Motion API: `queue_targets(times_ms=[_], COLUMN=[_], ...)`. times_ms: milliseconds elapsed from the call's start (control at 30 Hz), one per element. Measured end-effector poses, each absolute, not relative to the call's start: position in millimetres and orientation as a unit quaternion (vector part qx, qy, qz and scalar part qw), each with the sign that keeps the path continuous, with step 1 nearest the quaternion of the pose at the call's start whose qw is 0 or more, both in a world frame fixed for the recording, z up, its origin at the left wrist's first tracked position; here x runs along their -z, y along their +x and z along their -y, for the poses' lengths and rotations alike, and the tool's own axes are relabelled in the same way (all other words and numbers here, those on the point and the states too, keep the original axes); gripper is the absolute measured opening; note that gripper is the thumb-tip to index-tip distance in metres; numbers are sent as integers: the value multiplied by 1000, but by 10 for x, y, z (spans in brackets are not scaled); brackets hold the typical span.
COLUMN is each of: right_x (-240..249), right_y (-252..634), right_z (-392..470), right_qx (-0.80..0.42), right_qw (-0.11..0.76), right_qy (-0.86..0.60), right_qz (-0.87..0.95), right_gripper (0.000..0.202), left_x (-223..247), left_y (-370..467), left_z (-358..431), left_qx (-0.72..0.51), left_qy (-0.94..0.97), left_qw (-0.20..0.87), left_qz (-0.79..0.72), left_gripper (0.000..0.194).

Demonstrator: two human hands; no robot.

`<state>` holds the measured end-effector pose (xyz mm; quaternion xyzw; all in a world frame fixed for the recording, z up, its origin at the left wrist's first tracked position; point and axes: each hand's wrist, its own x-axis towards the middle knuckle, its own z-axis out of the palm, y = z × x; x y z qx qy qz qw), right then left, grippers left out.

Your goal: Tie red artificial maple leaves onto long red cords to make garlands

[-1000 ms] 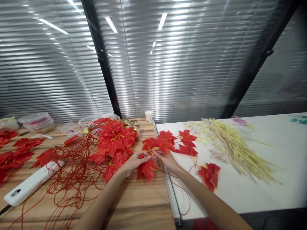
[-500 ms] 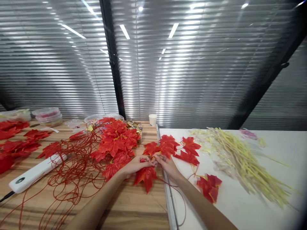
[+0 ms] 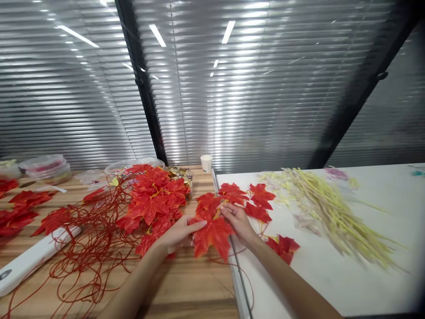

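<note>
A red artificial maple leaf (image 3: pixel 214 237) lies spread between my two hands at the seam of the tables. My left hand (image 3: pixel 179 231) grips its left edge, thumb on top and fingers underneath, mostly hidden. At the leaf's yellow stem, my right hand (image 3: pixel 237 220) is pinched closed; the exact spot between its fingertips is too small to see clearly. Just behind the hands are more red leaves (image 3: pixel 232 193), joined by thin cord. To the left of my left hand sits a heap of red maple leaves (image 3: pixel 156 195).
Tangled red cord (image 3: pixel 96 239) covers much of the wooden table near a white device (image 3: pixel 36 259). Yellow strips (image 3: pixel 332 212) lie on the white table (image 3: pixel 345 283). A paper cup (image 3: pixel 206 163) and stacked plastic tubs (image 3: pixel 46 168) stand at the back.
My hands have drawn apart, the left one moving onto the leaf's edge. The leaf now lies flatter and more fully in view. The camera view has shifted slightly right.
</note>
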<state>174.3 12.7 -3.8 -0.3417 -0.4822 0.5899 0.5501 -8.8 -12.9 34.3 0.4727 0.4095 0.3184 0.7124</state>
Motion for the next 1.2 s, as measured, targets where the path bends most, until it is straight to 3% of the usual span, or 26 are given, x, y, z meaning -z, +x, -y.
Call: queue_targets(times_ms=[167, 400, 700, 1200], right_x=[-14, -46, 94, 15], right_y=[1828, 1952, 2010, 2178], right_z=[-174, -242, -402, -473], right_qx=[-601, -623, -693, -625], right_qw=[600, 638, 602, 701], right_qy=[-330, -307, -302, -275], right_qz=[412, 333, 258, 208], right_gripper=[21, 16, 10, 6], left_x=[-346, -370, -245, -321], left_y=[-166, -140, -81, -110], left_z=[52, 79, 45, 185], left_qx=[-337, -262, -266, -302], left_qy=[445, 500, 508, 499], left_qw=[735, 718, 686, 765], left_qz=[-385, -406, -447, -273], left_gripper=[31, 29, 31, 24])
